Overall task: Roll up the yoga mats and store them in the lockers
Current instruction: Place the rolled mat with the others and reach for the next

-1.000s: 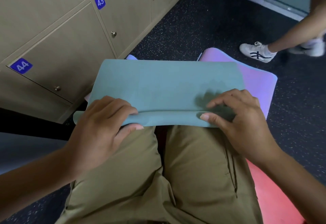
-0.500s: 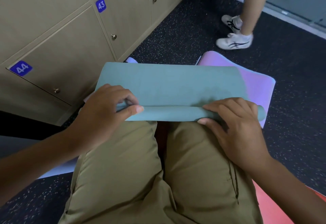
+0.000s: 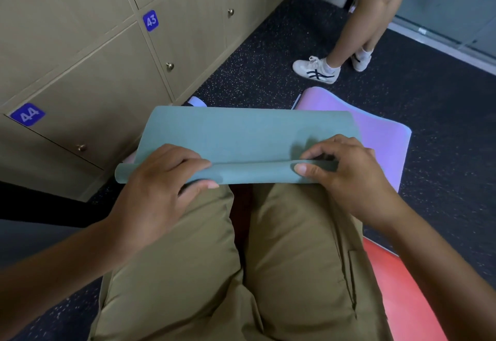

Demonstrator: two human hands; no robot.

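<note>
Both hands grip the rolled near edge of the teal yoga mat (image 3: 249,136) over the knees: left hand (image 3: 163,179) curled round its left end, right hand (image 3: 341,169) pinching its right part. Closed lockers (image 3: 88,72) sit close on the left; dark floor (image 3: 442,115) lies open to the right. A purple mat (image 3: 381,136) is mostly hidden beneath, a bystander's legs (image 3: 375,18) cut off at top.

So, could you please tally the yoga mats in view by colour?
Green mat, gripped by the left hand and the right hand: 1
Purple mat, lying under the green one: 1
Red mat, at the lower right: 1
Total: 3
</note>
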